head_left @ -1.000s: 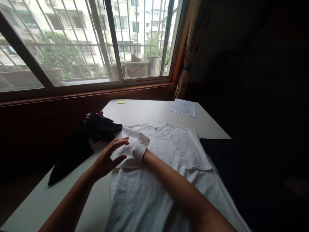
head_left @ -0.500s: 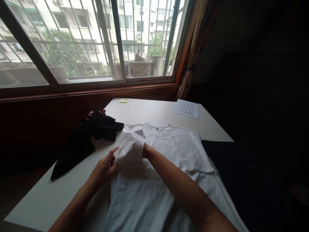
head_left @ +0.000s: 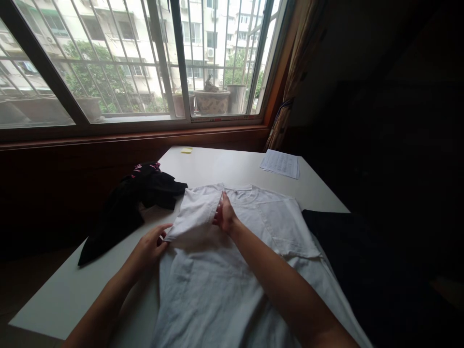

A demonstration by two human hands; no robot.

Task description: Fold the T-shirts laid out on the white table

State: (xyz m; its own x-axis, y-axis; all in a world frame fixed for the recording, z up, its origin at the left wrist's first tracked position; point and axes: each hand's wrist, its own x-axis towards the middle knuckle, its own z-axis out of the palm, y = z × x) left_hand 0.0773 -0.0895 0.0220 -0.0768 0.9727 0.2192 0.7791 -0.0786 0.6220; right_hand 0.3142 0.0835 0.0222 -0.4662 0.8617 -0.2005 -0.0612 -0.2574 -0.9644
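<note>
A white T-shirt lies spread on the white table, its collar towards the window. Its left-side sleeve is folded inward over the body. My left hand pinches the lower outer corner of that sleeve between thumb and fingers. At the sleeve's hem is my right hand, its thumb up along the edge and its fingers curled at the opening, partly hidden by the cloth. The other sleeve lies folded in on the right side of the shirt.
Black clothing with pink marks lies bunched at the table's left. Dark cloth covers the right edge. Printed sheets and a yellow sticky note lie on the far part of the white table, below a barred window.
My right hand has come out of the sleeve and now sits at its hem. The sleeve lies flatter, and my left hand has shifted slightly left and down with its corner.
</note>
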